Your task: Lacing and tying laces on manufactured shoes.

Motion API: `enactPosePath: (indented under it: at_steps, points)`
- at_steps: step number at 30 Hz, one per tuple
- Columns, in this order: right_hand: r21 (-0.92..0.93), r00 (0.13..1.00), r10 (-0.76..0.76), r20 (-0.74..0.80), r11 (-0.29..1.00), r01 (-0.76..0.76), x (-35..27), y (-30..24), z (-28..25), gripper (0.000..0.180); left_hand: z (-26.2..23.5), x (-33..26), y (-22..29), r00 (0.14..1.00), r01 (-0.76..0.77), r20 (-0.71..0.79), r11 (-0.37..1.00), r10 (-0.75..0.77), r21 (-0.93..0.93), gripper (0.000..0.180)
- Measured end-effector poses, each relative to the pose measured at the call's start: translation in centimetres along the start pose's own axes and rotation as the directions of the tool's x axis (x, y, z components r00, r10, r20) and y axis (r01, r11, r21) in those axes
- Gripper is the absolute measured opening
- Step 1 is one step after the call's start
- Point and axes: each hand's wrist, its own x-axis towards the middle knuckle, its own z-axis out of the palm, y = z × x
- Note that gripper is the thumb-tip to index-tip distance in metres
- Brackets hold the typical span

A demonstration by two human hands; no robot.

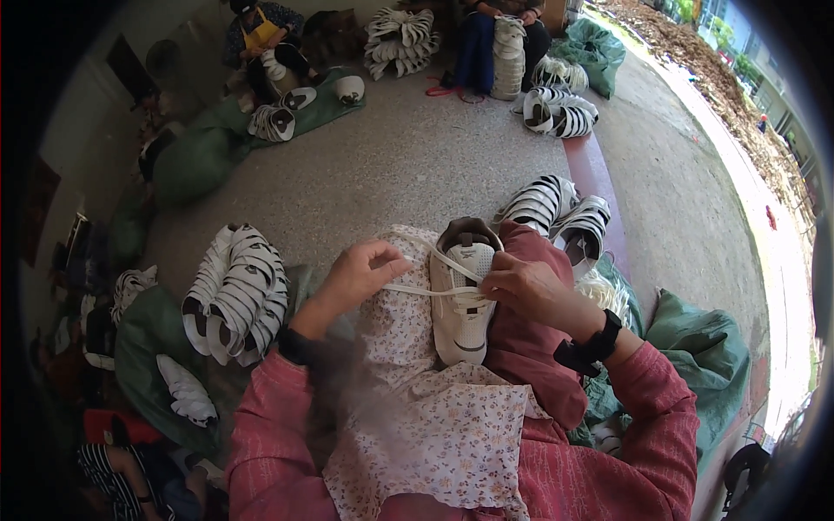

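Left hand (354, 276) fingers pinch a white lace (415, 290) taut leftward, while right hand (528, 290) fingers grip it at the white shoe (462, 300) on the lap.

shoe workshop, stacked shoe uppers (236, 295), seated workers (261, 43)

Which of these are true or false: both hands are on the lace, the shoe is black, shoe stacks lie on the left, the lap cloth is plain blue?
1. Both the left hand and right hand grip the white lace. True.
2. The shoe on the lap is black. False: it is white.
3. A stack of shoes lies to the person's left. True.
4. The lap cloth is plain blue. False: it is pale with a small flower print.
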Motion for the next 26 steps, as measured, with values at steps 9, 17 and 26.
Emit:
enactPosePath:
  at_steps: [9, 17, 26]
  points:
    - [0.165, 0.994, 0.091, -0.056, 0.983, -0.081, -1.1, -0.8, 0.9, 0.009, 4.3, 1.5, 1.3, 0.914, -0.399, 0.155, 0.763, 0.374, 0.509, 0.026]
    - [-0.261, 0.996, -0.084, 0.037, 0.961, 0.091, -0.1, 0.0, -1.8, 0.011, 5.0, 2.9, 2.9, 0.822, -0.467, -0.079, 0.747, 0.564, 0.474, 0.025]
    - [-0.651, 0.947, -0.205, 0.247, 0.689, 0.319, 0.8, -1.3, 0.0, 0.012, 5.7, 5.1, 2.6, 0.872, -0.490, 0.255, 0.750, 0.419, 0.445, 0.031]
